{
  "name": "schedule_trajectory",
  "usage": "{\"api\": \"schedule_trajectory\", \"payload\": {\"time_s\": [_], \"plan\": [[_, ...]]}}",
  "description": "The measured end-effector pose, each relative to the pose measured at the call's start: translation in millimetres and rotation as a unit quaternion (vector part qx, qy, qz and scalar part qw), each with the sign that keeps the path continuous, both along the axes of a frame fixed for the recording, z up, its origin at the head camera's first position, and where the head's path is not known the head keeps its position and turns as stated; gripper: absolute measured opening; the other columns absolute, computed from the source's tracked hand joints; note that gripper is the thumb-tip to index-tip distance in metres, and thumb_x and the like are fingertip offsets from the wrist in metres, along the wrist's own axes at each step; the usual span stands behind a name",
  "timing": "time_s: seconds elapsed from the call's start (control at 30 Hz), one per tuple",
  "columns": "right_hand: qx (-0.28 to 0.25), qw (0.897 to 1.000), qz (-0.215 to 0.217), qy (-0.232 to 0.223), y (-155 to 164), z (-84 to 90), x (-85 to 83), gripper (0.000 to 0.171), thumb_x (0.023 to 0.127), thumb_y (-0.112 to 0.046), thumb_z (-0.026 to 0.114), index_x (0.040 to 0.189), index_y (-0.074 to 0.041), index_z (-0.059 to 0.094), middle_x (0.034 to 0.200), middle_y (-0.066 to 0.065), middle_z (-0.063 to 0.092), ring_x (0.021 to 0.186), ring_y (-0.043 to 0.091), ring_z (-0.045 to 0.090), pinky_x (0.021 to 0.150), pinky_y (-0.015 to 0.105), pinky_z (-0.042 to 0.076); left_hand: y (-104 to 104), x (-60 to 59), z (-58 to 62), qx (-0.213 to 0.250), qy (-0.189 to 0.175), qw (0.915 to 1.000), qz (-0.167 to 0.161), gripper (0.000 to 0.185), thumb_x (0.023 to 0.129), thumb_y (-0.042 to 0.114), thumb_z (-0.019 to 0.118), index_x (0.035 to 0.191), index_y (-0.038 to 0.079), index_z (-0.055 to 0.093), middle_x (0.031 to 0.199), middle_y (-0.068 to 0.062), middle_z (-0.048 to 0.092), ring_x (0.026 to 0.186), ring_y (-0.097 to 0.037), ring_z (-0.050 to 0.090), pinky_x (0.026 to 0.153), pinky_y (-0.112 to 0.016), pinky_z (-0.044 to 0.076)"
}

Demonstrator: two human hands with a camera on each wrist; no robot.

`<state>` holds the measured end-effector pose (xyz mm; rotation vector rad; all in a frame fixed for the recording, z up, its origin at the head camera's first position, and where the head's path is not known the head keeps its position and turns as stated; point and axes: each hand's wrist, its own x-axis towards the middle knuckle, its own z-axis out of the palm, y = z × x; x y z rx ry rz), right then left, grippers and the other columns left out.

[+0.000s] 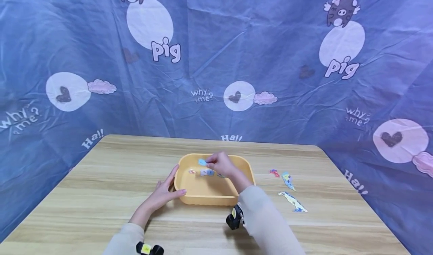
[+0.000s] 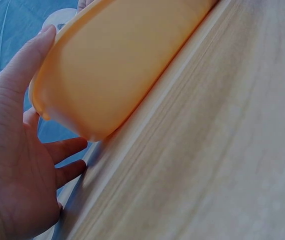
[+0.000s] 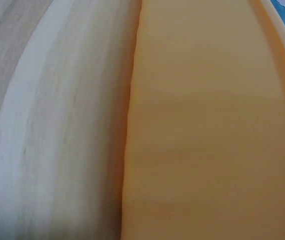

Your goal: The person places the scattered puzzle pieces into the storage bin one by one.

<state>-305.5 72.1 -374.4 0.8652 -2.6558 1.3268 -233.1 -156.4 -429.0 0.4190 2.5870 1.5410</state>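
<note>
A yellow-orange plastic basin (image 1: pixel 216 200) stands on the wooden table. My right hand (image 1: pixel 221 165) reaches into it and pinches a small light-blue flat cutout (image 1: pixel 202 162) between thumb and fingertips, over the basin's far side. Below that hand lie a grey-blue cutout (image 1: pixel 204 172), a small orange-and-white cutout (image 1: pixel 192 171) and another piece (image 1: pixel 220 175) partly covered by the hand. At the basin's left corner, my left hand (image 1: pixel 164 191) has its fingers spread, thumb on the front rim and index finger along the left side. The right wrist view shows the basin's outer wall (image 3: pixel 212 125), with no hand.
Right of the basin, a red-and-blue cutout (image 1: pixel 274 173), a blue-and-yellow cutout (image 1: pixel 287 180) and a long pale cutout with blue patches (image 1: pixel 293 201) lie on the table (image 1: pixel 101 195). A blue printed cloth (image 1: pixel 209 59) hangs behind and at both sides.
</note>
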Motion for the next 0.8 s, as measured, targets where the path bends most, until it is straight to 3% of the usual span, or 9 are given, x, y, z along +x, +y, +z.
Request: {"api": "schedule_trajectory", "payload": {"time_s": [0.2,0.43,0.6,0.8], "plan": [[0.009,1.0,0.02,-0.009,-3,-13.0,-11.1,0.012,0.078,-0.007,0.063,0.085,0.001,0.068,0.077,0.006,0.064,0.068,0.012,0.056,0.059,0.023,0.047,-2,0.2,0.2,0.003,0.001,1.0,-0.002,0.085,0.078,0.032,0.062,0.14,0.025,0.003,0.139,-0.013,0.02,0.127,-0.028,0.01,0.094,-0.05,-0.017],[0.035,0.999,-0.007,-0.022,-18,-10.4,-0.4,0.009,0.074,0.004,0.063,0.082,0.006,0.066,0.075,0.011,0.064,0.063,0.01,0.054,0.056,0.018,0.045,-2,0.1,0.1,-0.002,0.005,1.0,-0.006,0.086,0.078,0.035,0.062,0.14,0.026,0.003,0.139,-0.012,0.019,0.126,-0.03,0.008,0.094,-0.05,-0.016],[0.04,0.998,-0.004,-0.041,-25,-13.6,1.8,0.009,0.075,0.004,0.062,0.082,0.007,0.066,0.075,0.011,0.064,0.063,0.01,0.056,0.056,0.017,0.046,-1,0.7,0.5,0.0,0.01,0.9999,-0.009,0.087,0.077,0.036,0.062,0.14,0.022,0.004,0.139,-0.013,0.019,0.126,-0.031,0.01,0.094,-0.051,-0.015],[0.082,0.996,-0.022,-0.031,-33,-17.8,2.0,0.009,0.075,-0.001,0.064,0.082,0.002,0.068,0.076,0.006,0.065,0.066,0.008,0.055,0.059,0.017,0.045,-1,0.9,-0.3,-0.005,0.019,0.9998,-0.009,0.088,0.076,0.039,0.062,0.14,0.022,0.004,0.138,-0.011,0.021,0.126,-0.026,0.011,0.095,-0.05,-0.014]]}}
